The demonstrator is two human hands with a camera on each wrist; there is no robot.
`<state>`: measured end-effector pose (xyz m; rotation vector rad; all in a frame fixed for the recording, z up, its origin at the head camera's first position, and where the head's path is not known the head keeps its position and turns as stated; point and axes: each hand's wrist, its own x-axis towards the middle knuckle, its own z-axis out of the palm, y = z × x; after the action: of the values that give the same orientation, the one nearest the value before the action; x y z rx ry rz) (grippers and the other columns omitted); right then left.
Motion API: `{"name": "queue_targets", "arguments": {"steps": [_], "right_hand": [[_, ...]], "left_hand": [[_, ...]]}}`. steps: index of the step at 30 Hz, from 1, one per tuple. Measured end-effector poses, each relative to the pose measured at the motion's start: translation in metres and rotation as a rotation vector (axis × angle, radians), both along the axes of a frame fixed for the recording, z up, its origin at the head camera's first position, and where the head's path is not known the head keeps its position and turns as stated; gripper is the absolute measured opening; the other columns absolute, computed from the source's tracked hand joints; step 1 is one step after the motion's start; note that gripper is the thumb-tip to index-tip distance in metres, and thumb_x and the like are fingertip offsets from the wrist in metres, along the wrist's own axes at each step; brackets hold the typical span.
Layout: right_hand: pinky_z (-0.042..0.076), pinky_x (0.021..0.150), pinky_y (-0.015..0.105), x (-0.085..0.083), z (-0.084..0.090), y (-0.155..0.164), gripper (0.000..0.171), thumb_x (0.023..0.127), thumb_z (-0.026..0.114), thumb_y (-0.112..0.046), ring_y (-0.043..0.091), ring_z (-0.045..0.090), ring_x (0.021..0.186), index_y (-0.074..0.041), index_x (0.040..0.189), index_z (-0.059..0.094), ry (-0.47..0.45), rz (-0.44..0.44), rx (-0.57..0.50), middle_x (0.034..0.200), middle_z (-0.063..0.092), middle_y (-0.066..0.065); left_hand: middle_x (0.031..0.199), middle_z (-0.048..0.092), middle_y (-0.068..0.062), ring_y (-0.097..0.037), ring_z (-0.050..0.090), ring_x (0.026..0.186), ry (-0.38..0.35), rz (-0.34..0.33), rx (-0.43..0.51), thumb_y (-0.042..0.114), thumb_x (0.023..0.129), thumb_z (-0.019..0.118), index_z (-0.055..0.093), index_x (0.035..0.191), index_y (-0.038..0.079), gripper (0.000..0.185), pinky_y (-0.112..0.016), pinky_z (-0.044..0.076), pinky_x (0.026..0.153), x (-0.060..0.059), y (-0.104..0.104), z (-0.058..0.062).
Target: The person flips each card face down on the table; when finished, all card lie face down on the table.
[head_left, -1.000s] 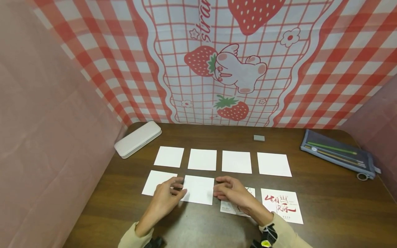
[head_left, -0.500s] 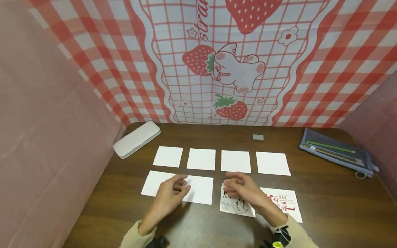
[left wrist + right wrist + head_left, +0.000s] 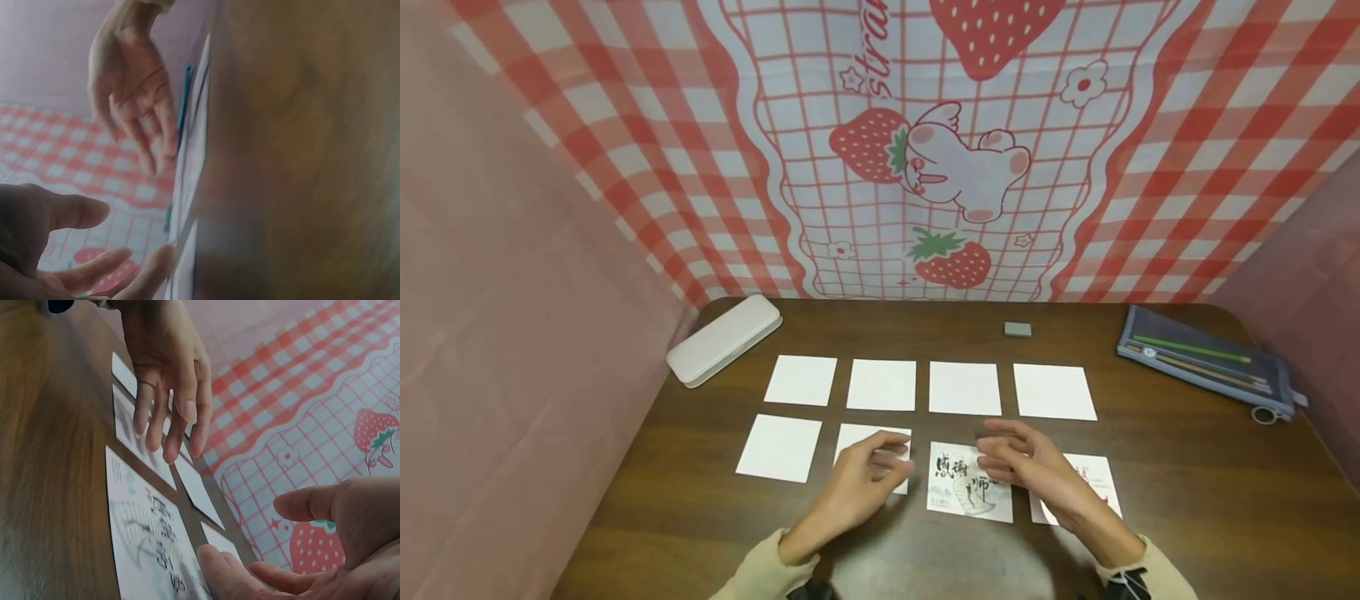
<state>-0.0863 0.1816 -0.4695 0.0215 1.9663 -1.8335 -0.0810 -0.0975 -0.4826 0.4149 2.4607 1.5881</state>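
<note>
**A:** What is sitting nearest the person?

**B:** The left hand [image 3: 859, 483] is hovering over the blank card [image 3: 874, 457] second from the left in the near row, fingers relaxed and slightly bent, grasping nothing. The right hand [image 3: 1033, 471] is floating beside it, fingers loosely spread, also holding nothing; its fingertips are reaching over the right edge of the calligraphy card [image 3: 970, 492].

**A:** Where is that card lying?

**B:** It is lying face up on the wooden table [image 3: 1195, 500], third from the left in the near row, between the two hands. The right wrist view is showing its black brush lettering close up [image 3: 150, 544], with the left hand's fingers [image 3: 169, 419] hanging above the white cards beyond it.

**A:** And around them?

**B:** A red-printed card [image 3: 1093, 483] is lying just right of it, partly covered by the right forearm. A blank white card [image 3: 779, 448] is lying at the near row's left end.

**A:** Farther back?

**B:** Four blank cards [image 3: 964, 388] are forming the far row. Behind them a small grey eraser [image 3: 1017, 329] is resting, a white case [image 3: 724, 338] is lying at the far left, and a dark pencil pouch [image 3: 1206, 363] at the far right. A strawberry-print cloth [image 3: 940, 158] is hanging behind the table.
</note>
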Motion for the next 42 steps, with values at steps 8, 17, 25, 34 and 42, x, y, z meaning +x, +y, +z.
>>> {"name": "queue_targets", "arguments": {"steps": [8, 17, 25, 34, 42], "right_hand": [[0.061, 0.098, 0.029, 0.013, -0.002, 0.020, 0.061, 0.107, 0.056, -0.014, 0.022, 0.070, 0.115, 0.011, 0.156, 0.028, -0.018, -0.051, 0.008, 0.144, 0.054, 0.036], [0.061, 0.095, 0.026, 0.024, -0.001, 0.032, 0.064, 0.105, 0.062, -0.018, 0.013, 0.073, 0.108, 0.008, 0.155, 0.032, -0.048, -0.095, 0.037, 0.142, 0.058, 0.031], [0.060, 0.098, 0.025, 0.030, -0.001, 0.033, 0.067, 0.103, 0.064, -0.016, 0.009, 0.071, 0.112, 0.007, 0.156, 0.030, -0.054, -0.078, 0.033, 0.152, 0.050, 0.034], [0.059, 0.100, 0.024, 0.030, -0.001, 0.030, 0.068, 0.103, 0.063, -0.014, 0.008, 0.068, 0.116, 0.009, 0.156, 0.027, -0.068, -0.089, -0.012, 0.156, 0.044, 0.036], [0.059, 0.102, 0.028, 0.030, -0.003, 0.027, 0.061, 0.108, 0.053, -0.013, 0.016, 0.069, 0.121, 0.009, 0.157, 0.024, -0.098, -0.128, -0.068, 0.157, 0.043, 0.035]], "left_hand": [[0.135, 0.067, -0.022, -0.037, 0.071, 0.116, -0.017, -0.043, 0.039, 0.022, 0.101, 0.070, 0.061, 0.137, 0.001, 0.043, -0.033, 0.063, 0.094, 0.007, 0.020, -0.006], [0.144, 0.060, -0.023, -0.037, 0.066, 0.127, -0.062, -0.053, 0.047, 0.022, 0.100, 0.071, 0.055, 0.144, 0.001, 0.051, -0.027, 0.061, 0.096, 0.010, 0.033, -0.007], [0.143, 0.060, -0.025, -0.039, 0.065, 0.127, -0.059, -0.052, 0.048, 0.021, 0.099, 0.071, 0.053, 0.145, 0.000, 0.053, -0.030, 0.062, 0.096, 0.012, 0.035, -0.002], [0.142, 0.060, -0.026, -0.040, 0.066, 0.126, -0.077, -0.049, 0.052, 0.023, 0.099, 0.072, 0.053, 0.146, 0.002, 0.054, -0.038, 0.063, 0.097, 0.014, 0.034, 0.002], [0.141, 0.060, -0.027, -0.042, 0.066, 0.126, -0.082, -0.054, 0.049, 0.024, 0.099, 0.071, 0.052, 0.146, 0.002, 0.055, -0.036, 0.063, 0.097, 0.014, 0.034, 0.002]]}}
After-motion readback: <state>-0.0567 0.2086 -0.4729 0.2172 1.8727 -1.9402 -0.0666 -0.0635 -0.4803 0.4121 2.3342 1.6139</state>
